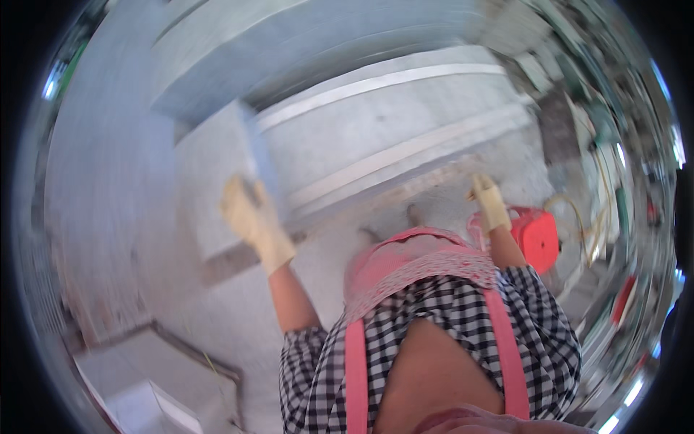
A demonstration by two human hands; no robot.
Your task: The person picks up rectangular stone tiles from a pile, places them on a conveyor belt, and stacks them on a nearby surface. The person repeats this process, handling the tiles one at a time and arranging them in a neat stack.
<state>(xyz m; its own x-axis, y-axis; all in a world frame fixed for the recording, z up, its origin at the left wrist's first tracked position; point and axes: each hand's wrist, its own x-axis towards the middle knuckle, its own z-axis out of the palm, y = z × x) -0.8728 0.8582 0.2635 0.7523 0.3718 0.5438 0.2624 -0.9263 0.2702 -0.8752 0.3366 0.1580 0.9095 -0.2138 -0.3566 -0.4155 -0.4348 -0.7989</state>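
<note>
Gloves cover both your hands, pale yellow and blurred by motion. Your left hand [248, 212] is raised to the grey stone slab [217, 173] that stands on edge in front of you, fingers spread fairly wide and laid against its face near the right edge; whether they curl round that edge you cannot tell through the blur. Your right hand [490, 202] hangs apart on the other side, fingers loosely extended and together, just above the red-orange machine [536, 235] on the floor; contact with it is unclear. Between the two hands runs a long grey stone block [390, 137] with pale bands. You wear a pink apron [412, 264] over a black-and-white checked shirt [463, 311].
</note>
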